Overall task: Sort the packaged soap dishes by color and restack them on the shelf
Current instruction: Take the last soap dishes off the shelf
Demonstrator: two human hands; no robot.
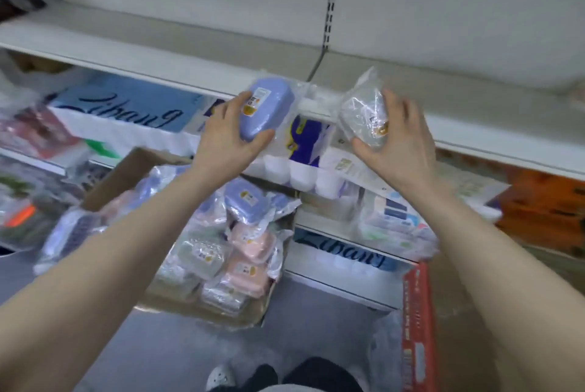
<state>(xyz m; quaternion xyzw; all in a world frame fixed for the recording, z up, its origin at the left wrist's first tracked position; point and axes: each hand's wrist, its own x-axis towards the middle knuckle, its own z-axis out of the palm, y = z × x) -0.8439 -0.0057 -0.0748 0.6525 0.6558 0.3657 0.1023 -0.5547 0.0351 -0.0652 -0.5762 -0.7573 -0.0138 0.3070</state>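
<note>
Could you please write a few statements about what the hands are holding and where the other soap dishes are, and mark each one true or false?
1. The left hand holds a purple soap dish in a clear wrapper. True.
2. The right hand is empty. False: it holds a clear soap dish in a plastic bag.
3. More packaged soap dishes lie in a cardboard box below the hands. True.
4. Both held dishes already rest on the white shelf. False: both are held up in front of its edge.
5. The box holds only purple dishes. False: pink dishes and clear ones lie there too.
</note>
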